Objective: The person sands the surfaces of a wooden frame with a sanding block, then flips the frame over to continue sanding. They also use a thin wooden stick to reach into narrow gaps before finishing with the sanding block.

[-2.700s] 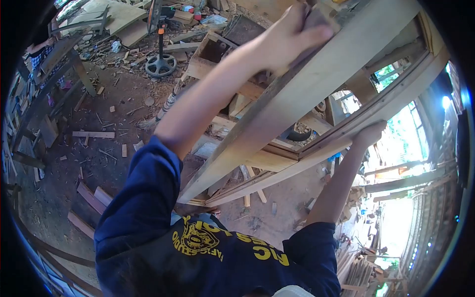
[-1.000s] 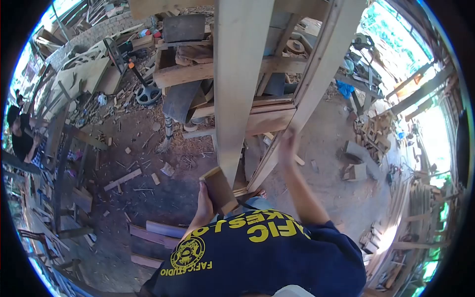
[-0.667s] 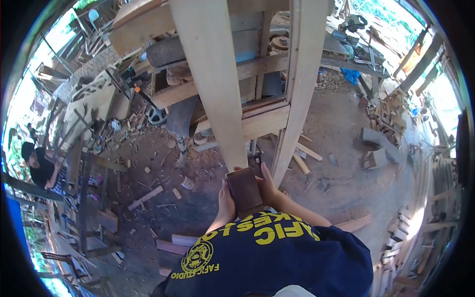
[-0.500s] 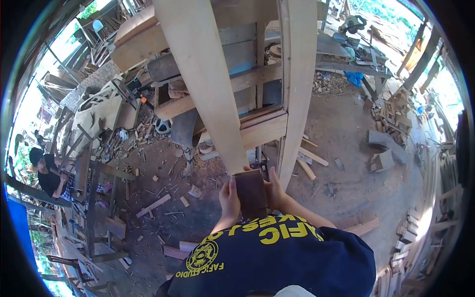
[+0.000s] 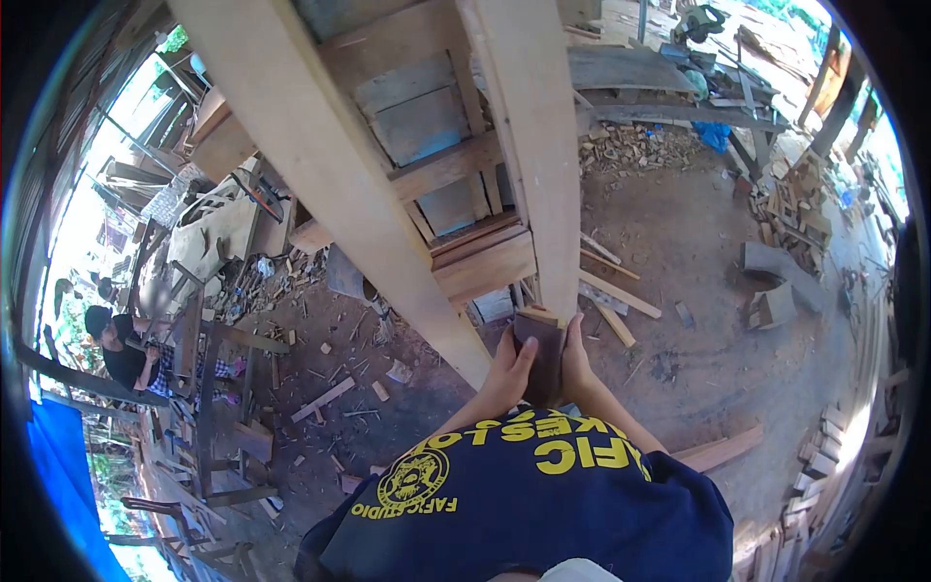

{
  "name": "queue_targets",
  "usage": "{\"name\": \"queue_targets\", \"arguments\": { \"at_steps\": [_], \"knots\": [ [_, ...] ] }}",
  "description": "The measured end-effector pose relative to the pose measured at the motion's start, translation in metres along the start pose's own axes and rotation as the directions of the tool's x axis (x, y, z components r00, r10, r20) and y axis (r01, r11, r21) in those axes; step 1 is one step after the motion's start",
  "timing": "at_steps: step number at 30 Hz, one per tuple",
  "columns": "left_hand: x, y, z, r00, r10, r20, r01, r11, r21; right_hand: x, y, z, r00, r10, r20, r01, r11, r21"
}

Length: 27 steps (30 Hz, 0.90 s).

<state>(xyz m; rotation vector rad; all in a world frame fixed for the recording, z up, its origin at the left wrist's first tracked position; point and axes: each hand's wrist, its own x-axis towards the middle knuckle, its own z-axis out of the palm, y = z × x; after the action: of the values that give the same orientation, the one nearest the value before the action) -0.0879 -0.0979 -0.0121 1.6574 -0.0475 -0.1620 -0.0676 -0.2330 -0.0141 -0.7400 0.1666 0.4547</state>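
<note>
Both my hands hold a dark brown block or folded sheet (image 5: 545, 357) upright at its sides, at the near end of a pale wooden beam (image 5: 545, 145). My left hand (image 5: 508, 369) is closed on its left side, thumb on the near face. My right hand (image 5: 579, 361) presses its right side. A second pale beam (image 5: 330, 165) runs on the left, its near end just left of my left hand. A short wooden crosspiece (image 5: 490, 270) joins the two beams. What the dark piece covers at the beam's end is hidden.
A co-worker (image 5: 126, 354) sits at the far left beside wooden frames. Wood scraps (image 5: 325, 400) and loose strips (image 5: 621, 291) lie on the ground. A workbench (image 5: 640, 82) and a circular saw (image 5: 700, 23) are at the upper right, with curved wood pieces (image 5: 776, 281) below.
My hands and the dark piece have moved right, from the left beam's near end to the right beam's. The view has shifted, and the beams appear farther left.
</note>
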Motion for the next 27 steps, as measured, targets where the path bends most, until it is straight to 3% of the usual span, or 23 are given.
{"name": "queue_targets", "arguments": {
  "at_steps": [1, 2, 3, 4, 5, 6, 8, 9, 10, 11, 12, 13, 15, 17, 18, 19, 21, 22, 25, 27],
  "knots": [
    [-0.002, 0.0, 0.01, 0.997, 0.074, -0.01, -0.074, 0.996, -0.053, 0.002, -0.003, -0.007, 1.0, 0.004, -0.006, -0.004, 1.0, 0.012],
    [-0.003, 0.004, 0.012, 0.999, -0.046, 0.027, 0.045, 0.999, 0.025, 0.005, -0.006, -0.013, 0.995, 0.059, -0.077, -0.058, 0.998, 0.016],
    [-0.003, 0.008, 0.016, 0.998, -0.055, 0.027, 0.054, 0.998, 0.032, 0.008, -0.009, -0.018, 0.983, 0.116, -0.143, -0.114, 0.993, 0.022],
    [-0.003, 0.013, 0.019, 0.999, -0.038, 0.01, 0.035, 0.971, 0.238, 0.011, -0.012, -0.021, 0.968, 0.089, -0.235, -0.097, 0.995, -0.022],
    [-0.003, 0.019, 0.022, 1.0, -0.016, -0.006, 0.017, 0.9, 0.436, 0.014, -0.012, -0.026, 0.968, 0.098, -0.229, -0.103, 0.995, -0.013],
    [-0.001, 0.022, 0.024, 1.0, -0.02, -0.014, 0.024, 0.895, 0.445, 0.018, -0.012, -0.033, 0.967, 0.112, -0.23, -0.116, 0.993, -0.006],
    [0.002, 0.026, 0.028, 0.999, 0.031, -0.041, 0.007, 0.713, 0.701, 0.025, -0.017, -0.042, 0.967, 0.133, -0.219, -0.135, 0.991, 0.005],
    [0.009, 0.03, 0.024, 0.998, 0.028, -0.047, 0.014, 0.706, 0.709, 0.029, -0.02, -0.045, 0.989, -0.024, -0.144, 0.026, 1.0, 0.009],
    [0.02, 0.035, 0.012, 0.963, 0.268, -0.034, -0.155, 0.65, 0.744, 0.033, -0.024, -0.049, 0.98, -0.184, -0.074, 0.186, 0.982, 0.026],
    [0.031, 0.044, -0.001, 0.871, 0.492, -0.006, -0.307, 0.554, 0.774, 0.041, -0.034, -0.06, 0.927, -0.375, -0.033, 0.369, 0.922, -0.115],
    [0.042, 0.057, -0.015, 0.817, 0.576, 0.0, -0.333, 0.472, 0.816, 0.049, -0.044, -0.07, 0.835, -0.551, 0.009, 0.536, 0.809, -0.243],
    [0.053, 0.073, -0.03, 0.756, 0.654, 0.012, -0.349, 0.388, 0.853, 0.061, -0.059, -0.079, 0.676, -0.725, 0.134, 0.711, 0.593, -0.377],
    [0.078, 0.095, -0.059, 0.662, 0.743, 0.098, -0.336, 0.178, 0.925, 0.08, -0.082, -0.087, 0.693, -0.711, 0.117, 0.701, 0.628, -0.337],
    [0.105, 0.093, -0.068, 0.714, 0.692, 0.102, -0.239, 0.105, 0.965, 0.093, -0.089, -0.099, 0.71, -0.696, 0.103, 0.691, 0.662, -0.289],
    [0.114, 0.09, -0.07, 0.757, 0.646, 0.096, -0.147, 0.026, 0.989, 0.105, -0.089, -0.106, 0.692, -0.709, 0.134, 0.682, 0.583, -0.442],
    [0.118, 0.085, -0.068, 0.754, 0.651, 0.094, -0.137, 0.015, 0.99, 0.118, -0.089, -0.11, 0.673, -0.719, 0.173, 0.66, 0.479, -0.578],
    [0.123, 0.073, -0.058, 0.691, 0.723, 0.007, -0.024, 0.014, 1.0, 0.12, -0.089, -0.102, 0.699, -0.691, 0.187, 0.659, 0.52, -0.543],
    [0.128, 0.068, -0.061, 0.637, 0.771, 0.02, -0.045, 0.011, 0.999, 0.126, -0.086, -0.1, 0.717, -0.678, 0.16, 0.64, 0.551, -0.536],
    [0.13, 0.064, -0.06, 0.61, 0.793, 0.005, -0.005, -0.002, 1.0, 0.132, -0.106, -0.086, 0.736, -0.654, 0.174, 0.639, 0.586, -0.499],
    [0.13, 0.063, -0.057, 0.585, 0.811, -0.005, 0.01, -0.001, 1.0, 0.134, -0.13, -0.072, 0.806, -0.539, 0.245, 0.59, 0.692, -0.417]
  ]
}}
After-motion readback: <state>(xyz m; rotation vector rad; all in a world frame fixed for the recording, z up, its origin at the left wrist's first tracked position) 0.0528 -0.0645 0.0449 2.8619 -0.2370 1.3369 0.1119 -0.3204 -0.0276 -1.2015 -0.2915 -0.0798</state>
